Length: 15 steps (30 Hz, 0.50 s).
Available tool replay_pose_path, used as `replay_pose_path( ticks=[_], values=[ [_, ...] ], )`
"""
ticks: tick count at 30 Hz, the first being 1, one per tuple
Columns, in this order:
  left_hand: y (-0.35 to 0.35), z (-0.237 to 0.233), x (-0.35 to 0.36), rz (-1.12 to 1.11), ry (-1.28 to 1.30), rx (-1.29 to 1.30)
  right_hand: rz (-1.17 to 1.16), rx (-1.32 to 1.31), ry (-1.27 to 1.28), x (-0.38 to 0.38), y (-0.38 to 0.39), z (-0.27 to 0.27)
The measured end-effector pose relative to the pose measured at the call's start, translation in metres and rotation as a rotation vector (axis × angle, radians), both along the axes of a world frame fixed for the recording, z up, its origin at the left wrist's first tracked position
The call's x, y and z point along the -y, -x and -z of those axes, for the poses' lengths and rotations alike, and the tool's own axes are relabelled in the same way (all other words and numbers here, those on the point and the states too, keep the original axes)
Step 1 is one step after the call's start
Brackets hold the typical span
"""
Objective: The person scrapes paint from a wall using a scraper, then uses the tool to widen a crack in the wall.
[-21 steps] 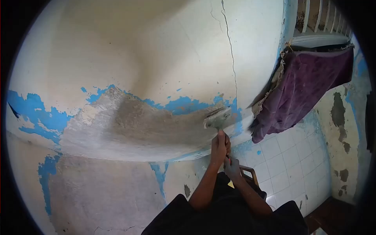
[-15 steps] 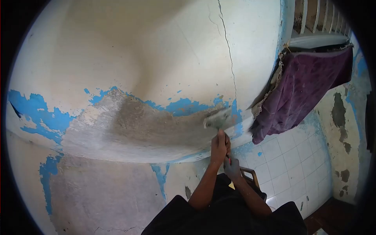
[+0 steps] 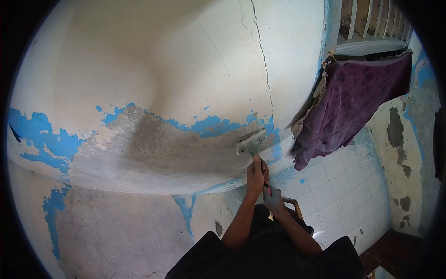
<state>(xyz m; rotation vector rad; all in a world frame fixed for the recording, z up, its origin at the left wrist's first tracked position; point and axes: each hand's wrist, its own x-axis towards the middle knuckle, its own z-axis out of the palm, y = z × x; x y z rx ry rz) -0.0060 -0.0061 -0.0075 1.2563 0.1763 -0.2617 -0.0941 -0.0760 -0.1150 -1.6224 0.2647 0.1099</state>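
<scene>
A wide-bladed scraper (image 3: pixel 251 141) is against or close to the wall, near the right end of the bare grey plaster patch (image 3: pixel 186 156); contact cannot be made out. My left hand (image 3: pixel 256 176) wraps round its handle just below the blade. Lower down, my right hand (image 3: pixel 273 199) closes round the handle's end, where a bit of red shows. Blue paint (image 3: pixel 216 125) borders the patch along its ragged upper edge, below cream paint (image 3: pixel 195 60).
A purple cloth (image 3: pixel 353 102) hangs at the right below a barred window (image 3: pixel 371 21). White tiles (image 3: pixel 337 186) lie below it. A chair-like frame (image 3: pixel 293 204) stands close by my right arm. A long crack (image 3: pixel 262 51) runs down the wall.
The whole scene has shifted slightly left in view. Both hands keep their hold on the scraper, whose blade appears turned a little against the same stretch of wall.
</scene>
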Motion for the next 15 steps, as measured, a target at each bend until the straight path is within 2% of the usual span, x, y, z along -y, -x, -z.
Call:
replay_pose_path(
  ticks=[2, 5, 8, 11, 13, 15],
  values=[
    [-0.005, 0.002, 0.002, 0.005, 0.012, -0.015, 0.042, 0.05, -0.017, 0.0, -0.006, 0.002],
    [-0.017, -0.036, 0.008, 0.047, -0.003, 0.069, 0.041, -0.009, -0.065, 0.002, -0.017, -0.039],
    [-0.011, -0.016, 0.003, 0.035, 0.002, 0.041, 0.067, 0.061, 0.019, -0.001, -0.013, -0.011],
    [-0.003, 0.001, 0.001, 0.015, -0.019, -0.05, 0.061, 0.11, -0.022, -0.003, -0.001, -0.004],
    [-0.016, -0.025, 0.007, 0.023, -0.001, 0.031, 0.036, 0.03, 0.006, 0.003, -0.018, -0.03],
    [-0.012, -0.033, 0.007, 0.016, 0.014, 0.04, 0.023, -0.002, 0.021, 0.005, -0.014, -0.037]
  ],
)
